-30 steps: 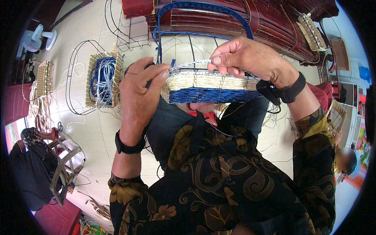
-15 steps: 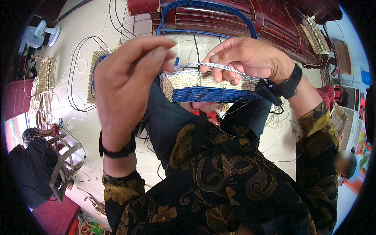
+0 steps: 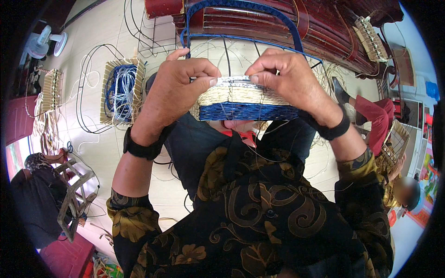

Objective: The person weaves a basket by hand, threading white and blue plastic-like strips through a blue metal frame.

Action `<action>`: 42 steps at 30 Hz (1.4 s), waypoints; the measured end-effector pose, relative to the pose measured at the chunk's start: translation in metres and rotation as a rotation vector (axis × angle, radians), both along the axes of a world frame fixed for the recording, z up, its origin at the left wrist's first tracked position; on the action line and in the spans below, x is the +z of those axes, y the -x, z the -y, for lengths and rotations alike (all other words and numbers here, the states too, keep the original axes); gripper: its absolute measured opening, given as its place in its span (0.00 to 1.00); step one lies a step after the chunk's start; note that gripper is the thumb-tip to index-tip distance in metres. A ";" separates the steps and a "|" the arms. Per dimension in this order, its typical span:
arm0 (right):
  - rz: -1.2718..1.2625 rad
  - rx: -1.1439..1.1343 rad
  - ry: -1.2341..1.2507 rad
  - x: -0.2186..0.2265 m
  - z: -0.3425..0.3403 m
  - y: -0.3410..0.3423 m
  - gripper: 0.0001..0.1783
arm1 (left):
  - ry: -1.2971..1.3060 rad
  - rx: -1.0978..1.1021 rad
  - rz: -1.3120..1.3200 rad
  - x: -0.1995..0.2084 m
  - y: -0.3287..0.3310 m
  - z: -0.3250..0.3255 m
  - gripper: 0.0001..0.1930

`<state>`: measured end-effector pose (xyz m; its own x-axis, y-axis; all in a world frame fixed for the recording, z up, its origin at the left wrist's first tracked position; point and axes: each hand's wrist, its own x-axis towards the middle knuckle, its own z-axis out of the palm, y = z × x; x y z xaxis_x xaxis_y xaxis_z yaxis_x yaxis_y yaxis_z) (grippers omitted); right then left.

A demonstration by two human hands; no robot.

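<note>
A part-woven basket (image 3: 250, 112) rests over my lap, its weave banded in cream and blue on a dark wire frame. A blue-wrapped handle (image 3: 291, 22) arches over its far side. Along the top of the cream band runs a silvery white weaving strand (image 3: 235, 79). My left hand (image 3: 174, 90) pinches the strand between thumb and forefinger at the basket's left part. From the other side, my right hand (image 3: 296, 78) grips the strand with thumb and forefinger, a short way from the left fingertips. Thin loose ends trail below the basket.
A cream box-shaped basket (image 3: 140, 92) on the left floor holds blue and white strands. Black wire loops (image 3: 83, 104) lie beside it. A dark red wooden bench (image 3: 324, 37) stands ahead. People sit at the left (image 3: 32, 199) and right (image 3: 371, 116); a white fan (image 3: 44, 42) stands far left.
My left hand has lowered and moved right to the strand, uncovering the box of strands. My right hand has come left; the strand, looped above the rim before, now lies along it.
</note>
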<state>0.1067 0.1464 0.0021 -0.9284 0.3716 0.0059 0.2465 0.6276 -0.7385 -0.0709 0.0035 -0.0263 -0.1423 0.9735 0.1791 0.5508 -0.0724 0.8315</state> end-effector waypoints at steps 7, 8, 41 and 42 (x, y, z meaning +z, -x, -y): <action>-0.050 -0.166 0.024 -0.003 0.020 -0.006 0.05 | 0.109 -0.022 -0.001 0.007 0.001 -0.002 0.03; -0.054 -0.158 0.036 -0.003 0.019 -0.007 0.05 | 0.158 -0.047 -0.017 0.008 0.003 -0.002 0.03; -0.019 -0.130 0.069 -0.001 0.016 -0.012 0.04 | 0.183 -0.195 0.395 0.007 0.021 -0.004 0.13; -0.008 -0.140 0.126 0.000 0.015 -0.012 0.04 | 0.141 -0.236 0.396 0.007 0.021 -0.006 0.14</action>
<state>0.1191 0.1317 0.0024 -0.8674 0.4958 -0.0417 0.3190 0.4900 -0.8113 -0.0921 0.0094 -0.0188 0.0552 0.9983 0.0195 0.1719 -0.0288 0.9847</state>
